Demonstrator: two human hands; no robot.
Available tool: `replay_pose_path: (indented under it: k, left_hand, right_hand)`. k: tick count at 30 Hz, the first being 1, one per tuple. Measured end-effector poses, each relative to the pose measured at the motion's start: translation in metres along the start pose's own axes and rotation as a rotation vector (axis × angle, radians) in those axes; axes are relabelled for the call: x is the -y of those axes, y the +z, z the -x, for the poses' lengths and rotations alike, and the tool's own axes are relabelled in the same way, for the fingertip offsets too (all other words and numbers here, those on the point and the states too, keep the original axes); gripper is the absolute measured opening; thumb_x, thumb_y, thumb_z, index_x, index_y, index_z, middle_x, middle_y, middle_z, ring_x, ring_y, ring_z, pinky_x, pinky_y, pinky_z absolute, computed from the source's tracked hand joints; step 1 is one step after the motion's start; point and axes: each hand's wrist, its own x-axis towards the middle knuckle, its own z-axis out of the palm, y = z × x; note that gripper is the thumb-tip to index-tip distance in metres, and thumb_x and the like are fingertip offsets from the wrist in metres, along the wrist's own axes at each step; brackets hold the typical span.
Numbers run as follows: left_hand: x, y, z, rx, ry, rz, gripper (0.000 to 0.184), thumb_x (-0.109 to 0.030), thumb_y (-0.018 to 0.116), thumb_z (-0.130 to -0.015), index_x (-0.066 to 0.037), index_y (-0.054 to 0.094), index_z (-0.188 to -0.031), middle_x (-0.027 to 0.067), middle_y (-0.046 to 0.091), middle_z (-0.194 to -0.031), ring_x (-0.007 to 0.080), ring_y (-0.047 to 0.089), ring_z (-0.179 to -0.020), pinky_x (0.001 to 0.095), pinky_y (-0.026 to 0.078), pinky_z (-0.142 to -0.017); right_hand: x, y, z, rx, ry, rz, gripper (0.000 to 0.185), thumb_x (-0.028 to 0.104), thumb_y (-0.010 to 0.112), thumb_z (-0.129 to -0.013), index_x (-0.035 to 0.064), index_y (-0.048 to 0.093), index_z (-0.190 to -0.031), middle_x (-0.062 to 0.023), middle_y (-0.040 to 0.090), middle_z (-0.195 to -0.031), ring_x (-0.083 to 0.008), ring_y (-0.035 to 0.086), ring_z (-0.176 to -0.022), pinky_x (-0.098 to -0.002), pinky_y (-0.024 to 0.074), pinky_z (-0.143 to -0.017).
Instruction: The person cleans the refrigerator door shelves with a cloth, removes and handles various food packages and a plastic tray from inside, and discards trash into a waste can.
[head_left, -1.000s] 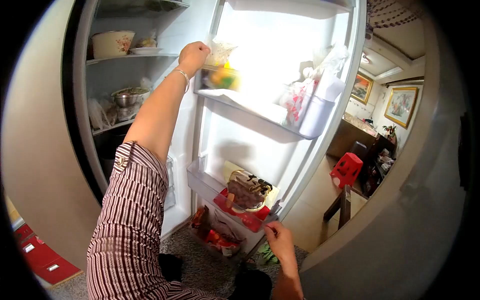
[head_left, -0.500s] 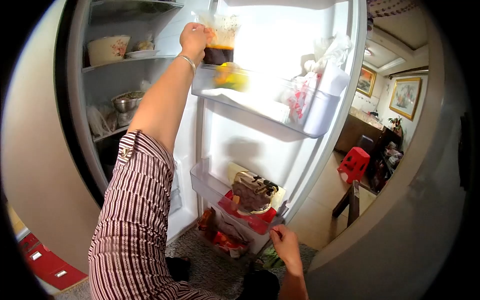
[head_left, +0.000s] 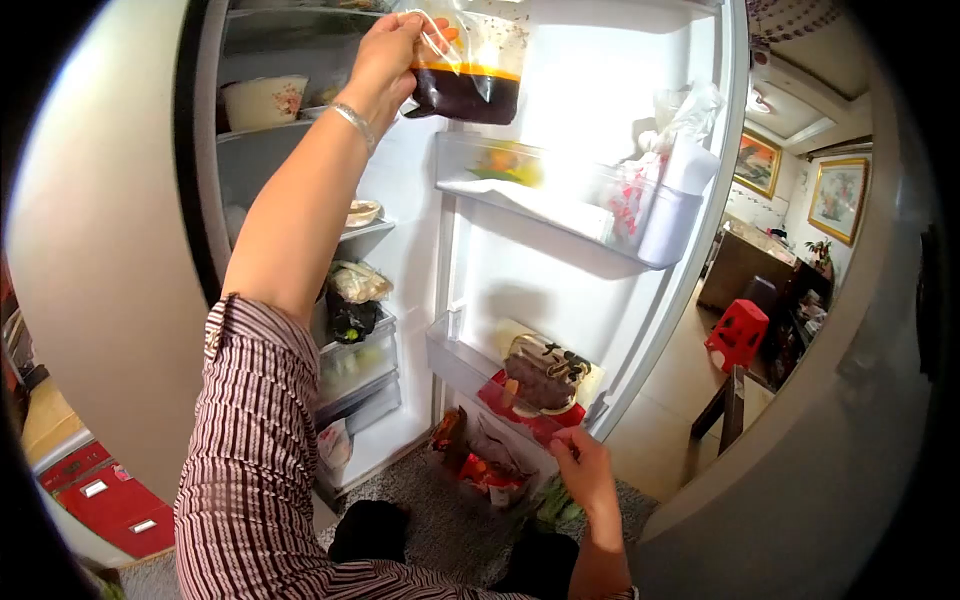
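Observation:
At the top of the fridge door, my left hand (head_left: 388, 62) is closed on the upper left of a clear plastic bag (head_left: 468, 95). Dark brown liquid with an orange layer on top fills its lower part. The bag hangs above the upper door shelf (head_left: 540, 195), where a yellow package (head_left: 508, 162) sits. Lower right, my right hand (head_left: 590, 480) has its fingers curled together by the corner of the lower door shelf (head_left: 470, 375). Whether these fingers hold or touch anything is hidden. A red package with a picture on it (head_left: 540, 385) leans in that shelf.
Inside the fridge are a floral bowl (head_left: 265, 103), bagged food (head_left: 360, 283) and drawers (head_left: 360, 370). White bags (head_left: 690, 115) fill the upper door shelf's right end. Under the lower shelf is a bin with red packets (head_left: 490, 470). A red stool (head_left: 738, 335) stands beyond the door.
My left hand has lifted the bag of dark liquid out of the upper door shelf. The view has shifted left, showing more of the fridge's drawers. My right hand stays near the lower shelf.

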Motion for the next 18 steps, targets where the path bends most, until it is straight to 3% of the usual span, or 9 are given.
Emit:
replay_pose_path:
  k: [2,4,6,10,13,14,17,18]
  left_hand:
    - [-0.012,-0.011,0.02,0.033,-0.026,0.004,0.018,-0.013,0.043,-0.105,0.002,0.049,-0.112,0.0216,0.063,-0.119,0.03,0.067,-0.108,0.0385,0.057,-0.094]
    - [-0.015,-0.022,0.048,0.055,-0.063,-0.001,0.018,-0.013,0.042,-0.105,0.002,0.049,-0.114,0.0203,0.063,-0.118,0.029,0.067,-0.107,0.0371,0.059,-0.092]
    - [-0.016,-0.027,0.09,0.086,-0.135,0.049,0.017,-0.014,0.044,-0.105,0.0,0.052,-0.111,0.0173,0.066,-0.115,0.0235,0.069,-0.098,0.0343,0.059,-0.089]
    - [-0.011,-0.027,0.187,0.103,-0.338,0.115,0.016,-0.015,0.051,-0.103,-0.002,0.053,-0.111,0.016,0.068,-0.108,0.02,0.068,-0.094,0.0327,0.057,-0.086]
    - [0.007,-0.033,0.251,0.143,-0.463,0.22,0.015,-0.016,0.052,-0.103,-0.002,0.054,-0.109,0.0161,0.068,-0.108,0.0199,0.068,-0.091,0.0326,0.057,-0.085]
    - [0.015,-0.038,0.269,0.186,-0.473,0.303,0.014,-0.016,0.052,-0.103,-0.003,0.054,-0.108,0.0164,0.067,-0.109,0.0218,0.068,-0.092,0.034,0.057,-0.086]
    - [0.008,-0.044,0.304,0.097,-0.557,0.363,0.013,-0.016,0.053,-0.102,-0.004,0.055,-0.107,0.0177,0.067,-0.11,0.0236,0.068,-0.098,0.036,0.057,-0.086]
    - [0.01,-0.05,0.309,0.092,-0.575,0.361,0.013,-0.016,0.053,-0.102,-0.004,0.055,-0.107,0.0177,0.067,-0.11,0.0236,0.068,-0.098,0.036,0.057,-0.086]
  right_hand:
    - [0.019,-0.002,0.0,0.026,-0.004,-0.031,0.016,0.012,0.065,-0.093,0.0,0.066,-0.103,-0.0062,0.067,-0.081,-0.0118,0.06,-0.075,-0.0293,0.0476,-0.067]
    - [0.038,-0.003,0.0,0.053,-0.082,-0.058,0.025,0.015,0.065,-0.092,0.0028,0.064,-0.114,-0.0111,0.07,-0.091,-0.0162,0.065,-0.08,-0.0297,0.0493,-0.069]
    - [0.071,-0.004,-0.002,0.073,-0.019,-0.197,0.035,0.013,0.066,-0.093,0.0042,0.059,-0.126,-0.008,0.069,-0.099,-0.0133,0.065,-0.087,-0.0286,0.0506,-0.073]
    - [0.118,0.004,-0.012,0.182,-0.136,-0.621,0.06,0.004,0.067,-0.092,0.0078,0.039,-0.145,-0.0113,0.064,-0.112,-0.0153,0.063,-0.099,-0.0297,0.0533,-0.082]
    - [0.127,0.021,-0.02,0.272,-0.12,-0.765,0.056,0.008,0.068,-0.092,0.0043,0.041,-0.141,-0.0073,0.063,-0.109,-0.011,0.06,-0.088,-0.0247,0.049,-0.071]
    - [0.135,0.022,-0.013,0.208,-0.026,-0.696,0.045,0.012,0.07,-0.092,0.0035,0.052,-0.132,-0.0041,0.065,-0.103,-0.0093,0.057,-0.079,-0.0241,0.0461,-0.067]
    - [0.119,0.043,-0.003,0.126,0.134,-0.767,0.035,0.017,0.072,-0.091,0.0035,0.06,-0.122,-0.0011,0.066,-0.096,-0.0087,0.057,-0.079,-0.0241,0.047,-0.069]
    - [0.117,0.056,0.002,0.014,0.059,-0.756,0.031,0.019,0.073,-0.091,0.0016,0.064,-0.114,-0.002,0.068,-0.093,-0.0105,0.059,-0.081,-0.0269,0.0489,-0.07]
